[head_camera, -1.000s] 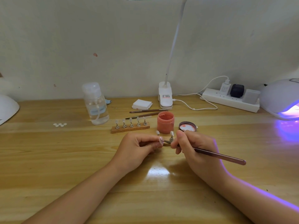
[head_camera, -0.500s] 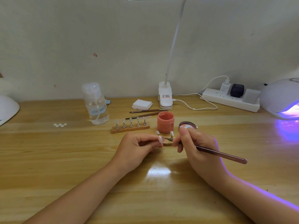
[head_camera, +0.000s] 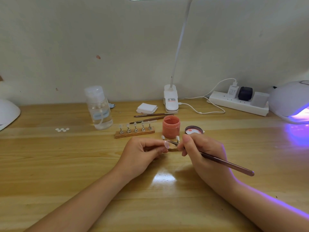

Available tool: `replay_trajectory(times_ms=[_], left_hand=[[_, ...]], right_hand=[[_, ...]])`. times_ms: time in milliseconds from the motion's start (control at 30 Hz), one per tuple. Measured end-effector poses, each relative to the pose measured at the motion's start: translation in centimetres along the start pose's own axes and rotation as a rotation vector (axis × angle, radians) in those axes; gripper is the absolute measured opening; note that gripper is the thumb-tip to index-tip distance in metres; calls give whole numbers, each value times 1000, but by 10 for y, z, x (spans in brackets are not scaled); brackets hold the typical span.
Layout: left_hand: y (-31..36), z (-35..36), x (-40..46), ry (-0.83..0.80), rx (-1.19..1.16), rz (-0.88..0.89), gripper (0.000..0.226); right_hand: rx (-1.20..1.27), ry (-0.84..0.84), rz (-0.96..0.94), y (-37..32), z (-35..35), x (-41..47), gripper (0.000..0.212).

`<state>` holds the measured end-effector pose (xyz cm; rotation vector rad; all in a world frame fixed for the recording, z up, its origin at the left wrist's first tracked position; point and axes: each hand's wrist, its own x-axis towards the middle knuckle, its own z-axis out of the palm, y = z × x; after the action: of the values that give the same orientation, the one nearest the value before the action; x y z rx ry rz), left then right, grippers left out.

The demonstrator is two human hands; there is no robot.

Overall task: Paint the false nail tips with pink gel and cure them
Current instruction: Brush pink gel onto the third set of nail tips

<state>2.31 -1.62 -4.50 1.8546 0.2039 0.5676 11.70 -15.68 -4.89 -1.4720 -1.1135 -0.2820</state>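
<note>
1. Hands — two, both bare. The left hand (head_camera: 143,152) pinches a small stand topped by one nail tip (head_camera: 166,144); the right hand (head_camera: 203,152) has its grip closed round a gel brush (head_camera: 225,163), its bristle end touching that tip.
2. Nail tips: five more stand in a row on a wooden holder (head_camera: 134,133), and two more (head_camera: 177,138) poke up just behind the hands, their base mostly hidden.
3. Gel pots — one open pink jar (head_camera: 170,127), with its lid (head_camera: 194,130) lying just to its right.
4. Spare brushes (head_camera: 150,116): two, lying behind the holder.
5. One clear pump bottle (head_camera: 99,108), one stack of white wipes (head_camera: 147,108), five small white pads (head_camera: 62,129) at left.
6. Curing lamps: one glowing violet (head_camera: 291,102) at far right, part of another white dome (head_camera: 7,113) at far left.
7. One clip desk lamp (head_camera: 170,101) and one power strip (head_camera: 238,104) carrying three plugs.
8. Counter (head_camera: 50,164): pale glossy wood, against a plain off-white wall (head_camera: 66,47).
</note>
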Motion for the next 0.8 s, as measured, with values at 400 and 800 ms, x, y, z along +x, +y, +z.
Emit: replay_trajectory(times_ms=[400,800], left_hand=[[2,-1,0,-9,24,34,26],[4,-1,0,7,97,40,31]], right_hand=[[-4,-9,-70,-4,-2,-3,34],[-166,-46,-140,4,2,-3,35]])
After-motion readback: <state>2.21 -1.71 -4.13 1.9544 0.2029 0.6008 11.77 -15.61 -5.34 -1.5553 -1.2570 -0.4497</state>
